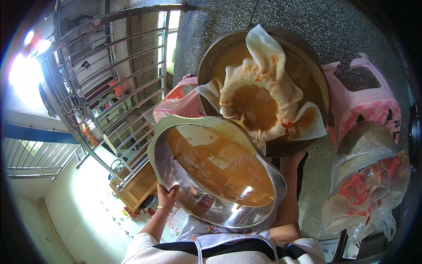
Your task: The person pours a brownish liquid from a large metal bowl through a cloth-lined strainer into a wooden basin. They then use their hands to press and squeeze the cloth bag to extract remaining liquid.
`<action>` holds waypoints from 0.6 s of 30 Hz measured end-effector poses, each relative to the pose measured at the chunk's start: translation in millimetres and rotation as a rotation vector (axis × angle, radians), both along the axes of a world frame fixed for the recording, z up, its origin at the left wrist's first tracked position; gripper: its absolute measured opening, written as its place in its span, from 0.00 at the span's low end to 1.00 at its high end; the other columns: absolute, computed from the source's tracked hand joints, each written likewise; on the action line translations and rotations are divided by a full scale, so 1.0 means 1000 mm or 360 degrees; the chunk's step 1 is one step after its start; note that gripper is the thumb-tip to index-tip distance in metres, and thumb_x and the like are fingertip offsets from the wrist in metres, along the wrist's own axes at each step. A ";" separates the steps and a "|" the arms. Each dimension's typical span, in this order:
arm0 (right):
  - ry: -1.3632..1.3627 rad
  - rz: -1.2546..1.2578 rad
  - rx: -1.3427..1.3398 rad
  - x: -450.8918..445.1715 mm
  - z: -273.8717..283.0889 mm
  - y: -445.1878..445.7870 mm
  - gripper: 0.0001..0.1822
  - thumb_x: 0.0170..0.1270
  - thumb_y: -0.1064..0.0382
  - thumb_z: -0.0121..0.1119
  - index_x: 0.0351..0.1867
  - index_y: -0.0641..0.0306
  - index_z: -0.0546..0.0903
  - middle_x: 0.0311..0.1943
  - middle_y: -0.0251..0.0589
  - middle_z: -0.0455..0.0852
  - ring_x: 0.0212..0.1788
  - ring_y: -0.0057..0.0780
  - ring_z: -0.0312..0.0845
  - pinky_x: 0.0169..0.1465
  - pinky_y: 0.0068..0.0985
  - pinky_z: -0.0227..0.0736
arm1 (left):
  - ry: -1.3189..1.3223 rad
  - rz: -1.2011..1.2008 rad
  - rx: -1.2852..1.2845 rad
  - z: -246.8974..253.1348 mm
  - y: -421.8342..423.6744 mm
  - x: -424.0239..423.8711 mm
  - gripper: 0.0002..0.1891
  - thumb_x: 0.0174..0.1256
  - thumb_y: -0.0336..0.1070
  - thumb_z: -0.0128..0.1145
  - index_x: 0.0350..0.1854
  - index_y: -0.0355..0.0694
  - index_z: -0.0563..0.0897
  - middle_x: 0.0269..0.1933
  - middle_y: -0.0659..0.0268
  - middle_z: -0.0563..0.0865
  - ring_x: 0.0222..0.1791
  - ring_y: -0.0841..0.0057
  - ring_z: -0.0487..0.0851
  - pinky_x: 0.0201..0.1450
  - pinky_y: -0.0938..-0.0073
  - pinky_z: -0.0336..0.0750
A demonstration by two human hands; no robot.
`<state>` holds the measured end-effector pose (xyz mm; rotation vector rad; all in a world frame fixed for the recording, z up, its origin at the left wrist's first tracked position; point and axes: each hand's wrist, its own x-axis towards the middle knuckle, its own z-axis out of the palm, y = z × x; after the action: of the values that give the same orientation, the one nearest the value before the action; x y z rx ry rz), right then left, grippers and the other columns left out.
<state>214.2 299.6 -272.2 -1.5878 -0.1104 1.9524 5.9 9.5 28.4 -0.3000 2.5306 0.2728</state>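
Observation:
A large stainless steel basin [214,211] of orange-brown liquid is tilted in front of me, with some yellowish bits in the liquid. My left hand [168,194] grips its lower left rim, thumb on the edge. The right forearm reaches up behind the basin's right side; my right hand is hidden. Beyond it stands a wide round dark pan [306,56] holding brownish liquid. In that pan lies a white cloth [263,49], spread around a pool of the same liquid, its corners sticking out and red and orange bits on it.
Pink plastic stools [366,99] stand at either side of the pan. At the right, a clear plastic bag [372,198] with red contents lies over a metal bowl [366,138]. A steel railing [132,56] runs along the left, near a slatted wooden cabinet [140,184]. The floor [227,16] is speckled.

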 end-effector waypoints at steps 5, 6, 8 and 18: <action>0.0013 0.0231 -0.0018 -0.001 -0.002 -0.003 0.35 0.73 0.37 0.33 0.73 0.53 0.48 0.70 0.46 0.58 0.70 0.43 0.58 0.69 0.41 0.60 | 0.0029 0.0055 0.0010 0.007 0.004 0.012 0.28 0.54 0.27 0.67 0.55 0.35 0.67 0.50 0.61 0.79 0.48 0.75 0.78 0.53 0.76 0.73; -0.0021 0.0263 -0.0037 0.003 -0.006 -0.004 0.35 0.73 0.38 0.34 0.73 0.54 0.49 0.69 0.47 0.59 0.69 0.43 0.59 0.68 0.41 0.61 | 0.0014 0.0039 0.0016 0.005 0.005 0.008 0.28 0.54 0.27 0.67 0.55 0.35 0.67 0.50 0.61 0.79 0.48 0.75 0.78 0.53 0.76 0.73; -0.0086 0.0331 -0.0078 0.010 -0.015 -0.009 0.34 0.73 0.40 0.36 0.73 0.55 0.49 0.69 0.47 0.60 0.68 0.42 0.61 0.67 0.41 0.64 | -0.0012 0.0013 0.0023 0.002 0.005 0.001 0.28 0.53 0.27 0.67 0.55 0.35 0.67 0.51 0.61 0.79 0.49 0.75 0.78 0.53 0.76 0.72; 0.0200 -0.0216 -0.0279 0.006 -0.003 -0.001 0.30 0.74 0.50 0.42 0.70 0.62 0.54 0.66 0.49 0.64 0.64 0.41 0.68 0.63 0.37 0.69 | 0.0031 -0.0172 -0.0068 0.002 -0.015 0.002 0.21 0.58 0.30 0.67 0.47 0.37 0.68 0.43 0.66 0.80 0.41 0.79 0.79 0.46 0.76 0.74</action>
<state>219.9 298.5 -275.2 -1.5325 0.2201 1.9932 7.9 -5.3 30.2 -0.1770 2.5641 0.1806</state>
